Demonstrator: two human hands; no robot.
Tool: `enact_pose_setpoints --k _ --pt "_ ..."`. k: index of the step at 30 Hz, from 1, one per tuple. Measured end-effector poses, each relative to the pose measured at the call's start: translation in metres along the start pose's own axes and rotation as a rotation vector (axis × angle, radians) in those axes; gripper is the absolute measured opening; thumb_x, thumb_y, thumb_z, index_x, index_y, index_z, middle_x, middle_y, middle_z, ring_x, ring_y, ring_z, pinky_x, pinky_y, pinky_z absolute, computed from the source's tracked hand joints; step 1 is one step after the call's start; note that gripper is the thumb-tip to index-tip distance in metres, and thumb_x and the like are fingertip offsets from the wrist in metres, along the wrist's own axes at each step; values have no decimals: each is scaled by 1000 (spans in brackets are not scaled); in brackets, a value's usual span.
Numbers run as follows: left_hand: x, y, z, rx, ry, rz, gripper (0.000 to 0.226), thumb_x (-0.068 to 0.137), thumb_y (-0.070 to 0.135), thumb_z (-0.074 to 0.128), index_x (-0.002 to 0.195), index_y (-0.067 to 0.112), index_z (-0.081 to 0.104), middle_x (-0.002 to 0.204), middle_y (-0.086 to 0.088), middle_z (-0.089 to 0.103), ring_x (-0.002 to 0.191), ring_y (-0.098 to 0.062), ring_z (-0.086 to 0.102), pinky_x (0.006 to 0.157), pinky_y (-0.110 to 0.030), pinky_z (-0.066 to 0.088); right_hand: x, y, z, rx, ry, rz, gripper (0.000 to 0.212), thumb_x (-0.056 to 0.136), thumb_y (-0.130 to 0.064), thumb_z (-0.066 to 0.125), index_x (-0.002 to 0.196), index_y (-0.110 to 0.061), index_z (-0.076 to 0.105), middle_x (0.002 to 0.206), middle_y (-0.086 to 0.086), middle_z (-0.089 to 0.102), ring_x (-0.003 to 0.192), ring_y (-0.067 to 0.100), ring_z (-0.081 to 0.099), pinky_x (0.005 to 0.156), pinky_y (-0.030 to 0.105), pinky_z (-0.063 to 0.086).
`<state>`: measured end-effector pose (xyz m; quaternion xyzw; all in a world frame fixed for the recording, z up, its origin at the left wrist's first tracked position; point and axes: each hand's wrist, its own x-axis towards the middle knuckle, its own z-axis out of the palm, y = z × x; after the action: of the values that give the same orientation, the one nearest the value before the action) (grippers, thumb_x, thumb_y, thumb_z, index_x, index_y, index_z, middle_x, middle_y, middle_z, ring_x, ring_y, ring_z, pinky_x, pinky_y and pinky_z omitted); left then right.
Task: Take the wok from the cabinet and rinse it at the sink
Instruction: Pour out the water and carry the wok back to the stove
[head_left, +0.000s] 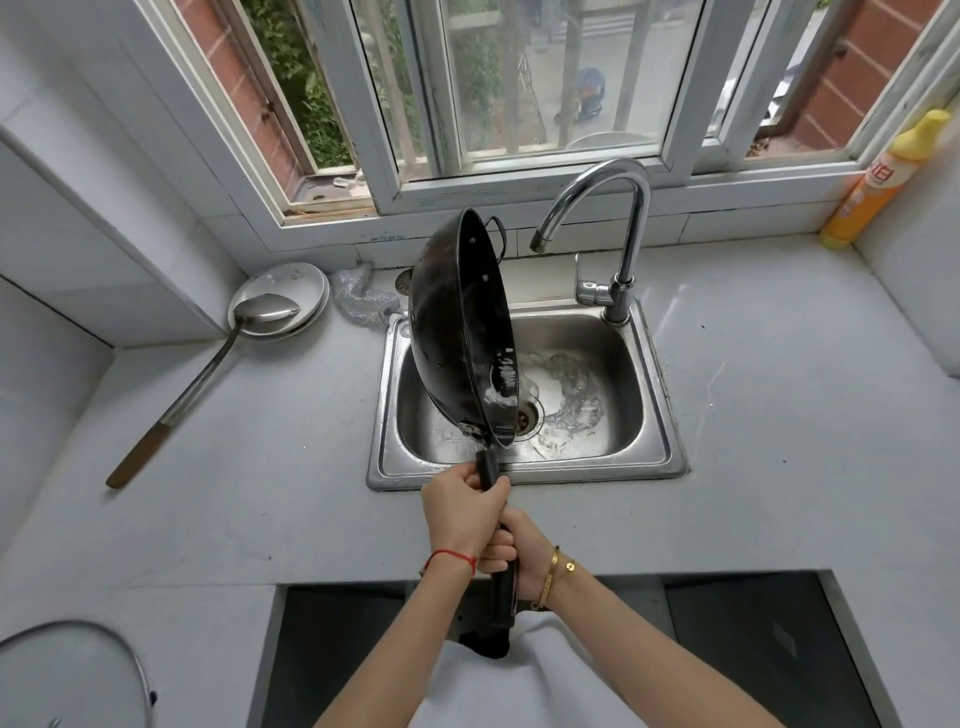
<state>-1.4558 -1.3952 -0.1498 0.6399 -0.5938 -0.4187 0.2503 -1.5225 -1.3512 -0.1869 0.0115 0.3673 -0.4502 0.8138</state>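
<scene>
A black wok stands tilted almost on edge over the left half of the steel sink, its open side facing right. Water pools at the low part of its inside and spreads across the sink floor near the drain. My left hand grips the black handle close to the pan. Further down the same handle my right hand is wrapped round it. The chrome tap arches above the sink with no stream visible at its spout.
A steel ladle lies on white plates at the back left, beside a steel scourer. A yellow detergent bottle stands at the back right. A glass lid sits at the lower left. Below the counter edge a dark cabinet opening shows.
</scene>
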Motion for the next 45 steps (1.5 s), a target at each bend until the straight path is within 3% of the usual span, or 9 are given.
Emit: enact_pose_setpoints --k 5,9,13,20,27,31,34,39,45 --pt "3 1 -5 -161 -51 -149 8 72 23 79 74 22 71 64 8 72 61 -2 65 61 -16 51 0 -3 -1 28 -34 1 56 92 -24 46 37 -20 35 29 -8 29 22 4 28 26 14 23" --pt "9 2 -10 -551 -372 -422 13 85 21 70 85 8 67 51 4 53 42 -7 50 42 -16 41 0 -6 -1 43 -64 2 56 92 -14 41 37 -21 34 27 -8 29 21 4 28 25 15 24" --pt "16 -1 -9 -817 -612 -428 17 94 17 56 104 3 60 79 -2 59 69 -12 61 60 -16 52 -1 -7 -4 99 -107 13 56 88 -13 43 34 -20 33 26 -7 29 19 5 29 24 15 27" --pt "14 -12 -1 -602 -563 -320 17 91 19 64 94 2 64 78 -10 63 71 -16 59 68 -22 50 -5 -6 -11 47 -52 -1 52 88 -17 48 38 -22 34 29 -8 30 22 4 30 26 16 26" --pt "14 -13 1 -610 -571 -351 14 92 13 63 93 -1 66 79 -12 64 76 -23 61 87 -41 51 -21 -8 5 -446 478 -54 24 87 -16 56 63 -13 50 45 0 44 36 12 42 39 20 39" --pt "13 -11 3 -599 -545 -349 12 91 9 64 91 -3 67 75 -9 67 73 -22 65 87 -42 57 -14 3 10 -513 730 -206 17 85 -16 60 70 -12 53 49 3 46 39 15 43 41 22 39" --pt "13 -13 -1 -563 -537 -315 14 90 11 65 94 -2 68 76 -7 69 75 -21 67 77 -33 58 -12 6 15 -505 733 -246 21 88 -17 59 68 -12 52 50 3 44 39 15 42 40 21 38" --pt "12 -12 -2 -496 -496 -266 24 89 15 68 101 -6 68 81 -10 70 82 -23 66 91 -42 55 -16 4 19 -439 651 -244 23 91 -16 56 69 -12 50 44 -2 41 34 11 39 39 19 37" --pt "6 -3 -10 -473 -389 -164 21 86 16 71 96 -3 70 76 -8 72 78 -20 68 83 -34 57 -29 -3 29 -357 472 -245 29 93 -14 55 66 -14 45 44 -2 35 35 11 33 38 19 32"
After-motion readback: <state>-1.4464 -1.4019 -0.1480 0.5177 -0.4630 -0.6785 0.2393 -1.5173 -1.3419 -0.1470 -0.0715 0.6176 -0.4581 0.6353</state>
